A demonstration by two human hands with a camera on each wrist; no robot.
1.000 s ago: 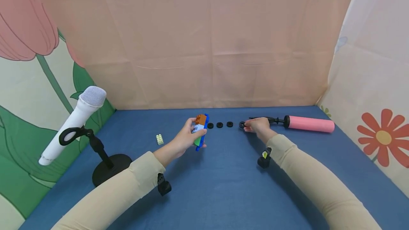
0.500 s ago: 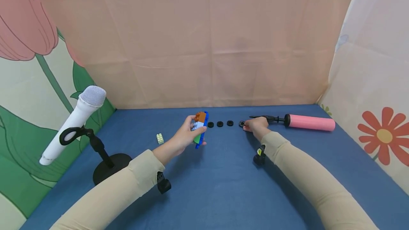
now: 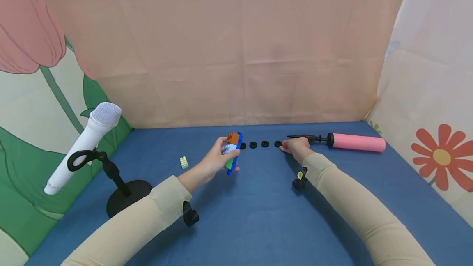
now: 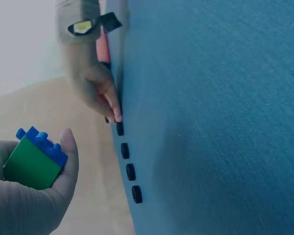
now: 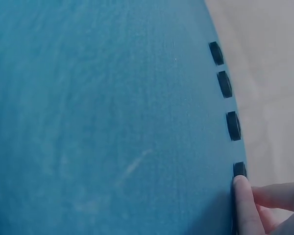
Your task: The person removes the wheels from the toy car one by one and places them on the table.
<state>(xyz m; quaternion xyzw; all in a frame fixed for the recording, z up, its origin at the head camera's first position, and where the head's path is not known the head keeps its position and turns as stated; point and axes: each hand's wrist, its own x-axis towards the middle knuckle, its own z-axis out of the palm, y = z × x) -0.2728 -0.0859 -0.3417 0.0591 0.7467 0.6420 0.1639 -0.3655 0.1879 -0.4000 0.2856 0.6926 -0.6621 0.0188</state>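
My left hand [image 3: 213, 160] grips a build of toy bricks [image 3: 232, 151] in orange-brown, white and green, with a blue part along one side. The left wrist view shows its green end and blue knobs between thumb and fingers. Several black toy wheels [image 3: 265, 144] lie in a row on the blue table. At the right end of that row, my right hand [image 3: 298, 147] pinches the edge of the last toy wheel [image 5: 240, 169], which lies flat. Thumb and fingers partly cover this wheel in the right wrist view.
A pale yellow-green brick [image 3: 184, 162] lies left of my left hand. On the left stands a white microphone [image 3: 79, 149] in a black stand [image 3: 129, 196]. A pink hand pump [image 3: 356, 142] lies at the right, its black nozzle behind my right hand. Cloth walls border the blue table [image 3: 251, 225].
The wheel at my right fingers, whose ringed face showed before, now shows flat and dark in the row. My right wrist has shifted slightly left; my left hand still holds the brick build.
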